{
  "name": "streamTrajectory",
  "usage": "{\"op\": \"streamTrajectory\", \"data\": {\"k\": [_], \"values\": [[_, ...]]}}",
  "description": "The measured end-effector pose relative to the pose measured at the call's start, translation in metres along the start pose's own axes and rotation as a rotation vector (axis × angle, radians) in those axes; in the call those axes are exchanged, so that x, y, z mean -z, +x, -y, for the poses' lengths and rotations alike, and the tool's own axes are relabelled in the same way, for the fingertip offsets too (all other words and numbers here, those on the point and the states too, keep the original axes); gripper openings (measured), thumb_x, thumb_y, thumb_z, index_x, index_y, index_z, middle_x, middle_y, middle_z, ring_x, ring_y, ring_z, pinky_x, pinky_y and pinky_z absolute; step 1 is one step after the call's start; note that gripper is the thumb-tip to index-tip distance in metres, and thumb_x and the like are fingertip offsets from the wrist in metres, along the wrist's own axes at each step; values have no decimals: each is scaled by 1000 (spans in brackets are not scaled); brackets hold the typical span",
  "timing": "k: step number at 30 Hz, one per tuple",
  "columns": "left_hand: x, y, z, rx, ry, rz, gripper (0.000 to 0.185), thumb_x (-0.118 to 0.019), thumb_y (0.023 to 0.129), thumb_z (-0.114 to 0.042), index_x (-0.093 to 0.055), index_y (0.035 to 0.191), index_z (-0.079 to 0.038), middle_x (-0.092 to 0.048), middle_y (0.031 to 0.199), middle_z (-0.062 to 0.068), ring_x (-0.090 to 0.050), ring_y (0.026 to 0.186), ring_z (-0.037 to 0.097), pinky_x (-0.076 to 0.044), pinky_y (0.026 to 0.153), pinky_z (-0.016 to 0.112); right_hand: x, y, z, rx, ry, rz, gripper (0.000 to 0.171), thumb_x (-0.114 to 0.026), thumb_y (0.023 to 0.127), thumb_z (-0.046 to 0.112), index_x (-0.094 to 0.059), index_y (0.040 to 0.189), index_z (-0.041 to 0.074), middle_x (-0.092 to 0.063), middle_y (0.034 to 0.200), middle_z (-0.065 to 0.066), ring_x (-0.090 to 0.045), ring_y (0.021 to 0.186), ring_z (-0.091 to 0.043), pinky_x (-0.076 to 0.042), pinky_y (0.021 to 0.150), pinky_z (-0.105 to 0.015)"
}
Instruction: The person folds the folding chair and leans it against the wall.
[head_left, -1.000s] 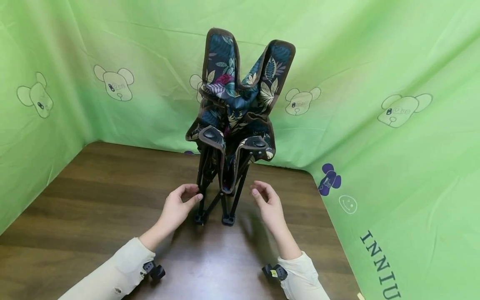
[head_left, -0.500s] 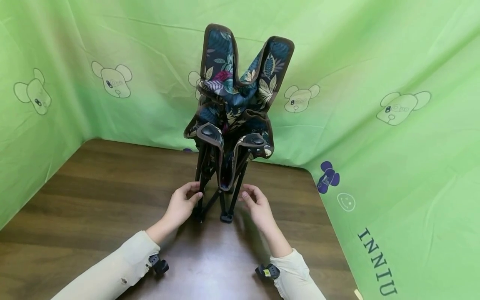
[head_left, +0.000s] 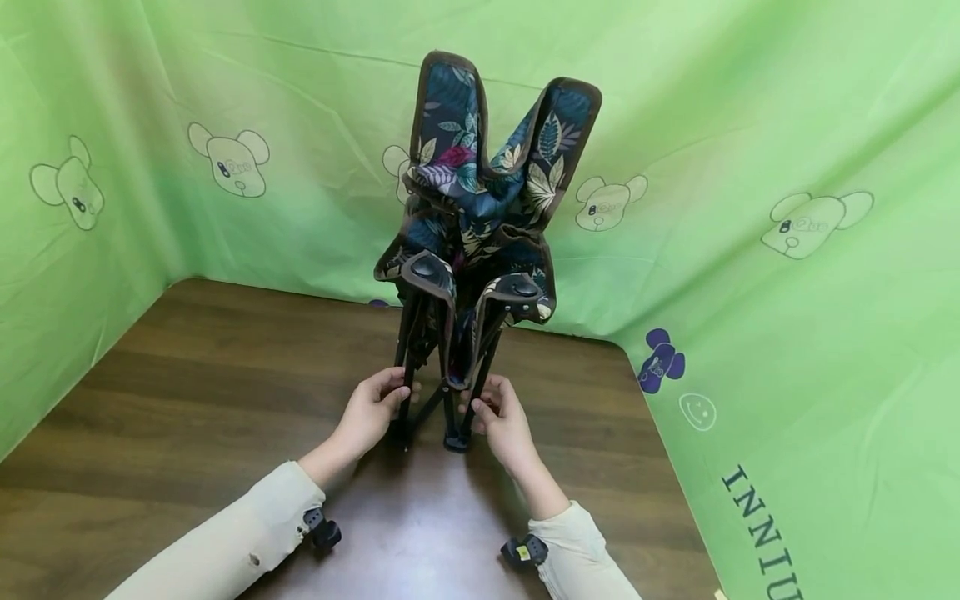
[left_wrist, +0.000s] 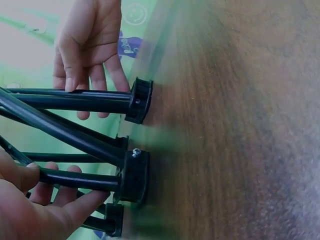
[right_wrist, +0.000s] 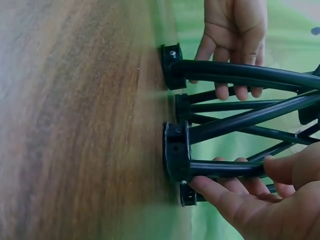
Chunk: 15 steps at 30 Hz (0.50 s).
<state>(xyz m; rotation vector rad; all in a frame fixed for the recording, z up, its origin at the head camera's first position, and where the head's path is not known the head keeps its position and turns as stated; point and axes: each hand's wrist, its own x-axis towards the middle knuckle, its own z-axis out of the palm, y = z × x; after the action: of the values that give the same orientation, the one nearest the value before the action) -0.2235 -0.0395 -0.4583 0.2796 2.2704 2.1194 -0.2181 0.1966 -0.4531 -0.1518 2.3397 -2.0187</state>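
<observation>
A folding chair (head_left: 498, 196) with dark leaf-patterned fabric stands upright and partly folded, its seat sagging between black tubular legs. My left hand (head_left: 370, 414) grips the front left leg low down, thumb in front and fingers behind; the left wrist view shows this hand (left_wrist: 30, 200) near a plastic foot (left_wrist: 136, 177). On the other side my right hand (head_left: 510, 429) holds the front right leg, thumb on the near side. The right wrist view has that hand (right_wrist: 270, 200) with its fingers behind the tube, close to another foot (right_wrist: 177, 152). The fabric hides the upper frame.
The chair's feet rest on a brown wood-grain table (head_left: 187, 400). Green cloth (head_left: 712, 150) printed with bear heads surrounds the table at the back and both sides, close behind the chair. Black wrist devices (head_left: 322, 529) hang at both cuffs.
My right hand has moved left, from apart from the chair to holding its front right leg. My left hand has moved slightly right and closed on the front left leg.
</observation>
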Motion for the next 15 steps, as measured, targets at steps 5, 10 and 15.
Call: {"op": "streamTrajectory", "data": {"k": [5,10,15], "values": [[-2,-1,4,-27,44,17,28,-50,107,-2,-58,133,5,-69,117,28,-69,108,43,-56,74,33,-3,2,-4,26,-48,4,28,-49,106,-2,-44,133,3,-68,119,-29,-67,109,-48,-61,83,-56],[-4,-1,5,-68,97,-21,27,-52,106,-4,-60,130,6,-72,111,25,-71,102,42,-49,67,22,-4,3,-3,65,-83,4,27,-49,106,-2,-44,132,3,-69,117,-30,-68,107,-50,-60,81,-62],[-7,-2,6,-73,133,-47,25,-53,106,-5,-63,128,1,-73,109,24,-72,100,40,-52,73,23,-6,-2,8,92,-154,2,28,-49,105,-6,-43,131,-3,-69,114,-33,-69,104,-51,-60,77,-62]]}}
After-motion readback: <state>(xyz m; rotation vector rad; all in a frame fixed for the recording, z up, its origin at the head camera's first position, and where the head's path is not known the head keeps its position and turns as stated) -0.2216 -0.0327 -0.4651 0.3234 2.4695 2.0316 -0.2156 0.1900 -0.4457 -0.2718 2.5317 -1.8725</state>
